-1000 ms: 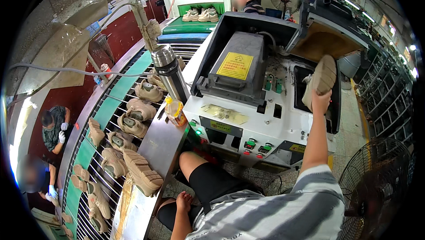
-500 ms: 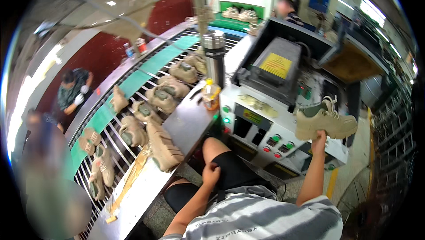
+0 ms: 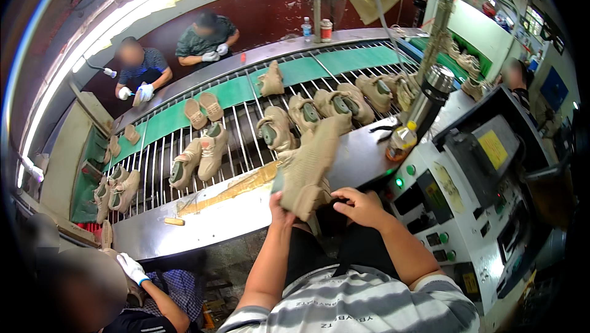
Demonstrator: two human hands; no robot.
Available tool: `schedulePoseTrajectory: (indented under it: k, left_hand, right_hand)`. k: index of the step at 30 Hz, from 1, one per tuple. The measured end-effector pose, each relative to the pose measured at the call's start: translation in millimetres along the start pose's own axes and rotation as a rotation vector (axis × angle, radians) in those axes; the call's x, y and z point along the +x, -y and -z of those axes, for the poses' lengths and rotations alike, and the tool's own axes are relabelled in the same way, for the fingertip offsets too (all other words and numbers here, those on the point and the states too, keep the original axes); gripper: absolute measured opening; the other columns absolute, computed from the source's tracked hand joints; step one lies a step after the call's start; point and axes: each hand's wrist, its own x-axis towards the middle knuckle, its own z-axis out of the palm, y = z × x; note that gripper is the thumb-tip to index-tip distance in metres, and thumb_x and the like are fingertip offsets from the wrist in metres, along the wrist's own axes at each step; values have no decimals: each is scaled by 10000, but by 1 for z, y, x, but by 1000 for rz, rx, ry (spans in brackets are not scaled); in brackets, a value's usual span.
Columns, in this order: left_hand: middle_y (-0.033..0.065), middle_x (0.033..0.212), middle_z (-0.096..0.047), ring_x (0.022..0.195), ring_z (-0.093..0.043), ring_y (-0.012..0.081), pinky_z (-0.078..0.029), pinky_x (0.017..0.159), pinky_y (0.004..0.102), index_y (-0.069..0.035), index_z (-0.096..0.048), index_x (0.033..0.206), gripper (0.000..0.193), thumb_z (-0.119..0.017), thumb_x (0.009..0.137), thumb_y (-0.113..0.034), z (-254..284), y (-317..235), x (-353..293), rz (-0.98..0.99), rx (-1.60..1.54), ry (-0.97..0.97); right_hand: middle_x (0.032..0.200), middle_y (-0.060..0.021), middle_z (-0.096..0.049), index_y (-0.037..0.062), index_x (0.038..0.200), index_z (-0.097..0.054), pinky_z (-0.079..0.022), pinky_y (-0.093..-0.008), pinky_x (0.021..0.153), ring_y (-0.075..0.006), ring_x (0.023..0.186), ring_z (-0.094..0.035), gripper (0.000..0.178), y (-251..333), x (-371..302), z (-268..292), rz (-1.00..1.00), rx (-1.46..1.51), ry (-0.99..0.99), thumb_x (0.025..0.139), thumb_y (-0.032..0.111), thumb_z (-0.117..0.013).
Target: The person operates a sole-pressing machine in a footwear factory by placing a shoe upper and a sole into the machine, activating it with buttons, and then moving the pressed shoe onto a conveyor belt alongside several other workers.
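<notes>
A beige lace-up shoe (image 3: 305, 170) is tilted up over my lap, its ridged sole facing me and its toe end pointing away. My left hand (image 3: 281, 212) is closed on its lower left side. Just right of the shoe's lower end is my right hand (image 3: 361, 207), thumb and forefinger curved and a little apart, with nothing seen between them. Whether those fingertips touch the shoe cannot be made out. Behind it, more beige shoes (image 3: 278, 129) rest on the roller conveyor (image 3: 243, 142), partly hidden by the held one.
A steel ledge (image 3: 215, 222) edges the conveyor, bearing a small wooden-looking piece (image 3: 174, 221). A bottle of amber liquid (image 3: 402, 140), pliers (image 3: 384, 129) and a steel flask (image 3: 434, 90) stand right. A control machine (image 3: 430, 210) is at my right; a gloved co-worker's hand (image 3: 131, 266) is lower left.
The view has swung left. My right hand has come from over the machine to my lap and no longer holds a shoe up there; my left hand has risen from my lap and grips a shoe.
</notes>
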Motion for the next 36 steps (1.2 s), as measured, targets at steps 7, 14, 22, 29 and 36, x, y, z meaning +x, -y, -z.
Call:
schedulePoseTrajectory:
  k: [7, 14, 22, 29, 36]
  left_hand:
    - [144, 1192, -586, 1115, -559, 312, -440, 1004, 454, 1, -524, 1181, 443, -570, 810, -238, 79, -125, 84, -386, 95, -350]
    - [148, 1164, -589, 1023, -580, 259, -447, 914, 358, 29, -474, 1293, 612, -686, 746, -147, 97, -136, 234, -676, 1082, -512]
    - [208, 1300, -507, 1171, -516, 317, -391, 1001, 380, 7, -412, 1365, 754, -716, 722, -244, 101, -101, 255, -616, 1440, -501]
    - [218, 1269, -468, 1135, -494, 347, -361, 1014, 407, -11, -331, 1397, 778, -701, 737, -192, 93, -50, 200, -986, 1555, -729]
    - [68, 761, -568, 708, -524, 184, -447, 694, 325, -26, -554, 1124, 296, -551, 835, -88, 74, 74, 99, -425, 1308, -419]
  right_hand:
    - [1363, -246, -457, -11, 1372, -405, -381, -400, 1045, -345, 1272, -458, 796, -98, 80, -37, -116, 32, -203, 762, 363, -755]
    - [1410, -265, -388, -39, 1455, -254, -327, -392, 1083, -331, 1321, -394, 994, -158, 133, -64, -203, 304, -149, 727, 383, -782]
    - [1432, -237, -355, 0, 1484, -151, -286, -368, 1100, -315, 1353, -332, 1017, -162, 163, -81, -217, 549, -186, 684, 218, -741]
    - [1381, -159, -433, 22, 1468, -270, -358, -346, 1043, -257, 1264, -427, 904, -148, 154, -67, -319, 832, -166, 695, 164, -716]
    - [1296, -126, -521, 90, 1424, -382, -453, -401, 968, -259, 1157, -540, 656, -152, 42, -21, -312, 1380, -54, 804, 239, -537]
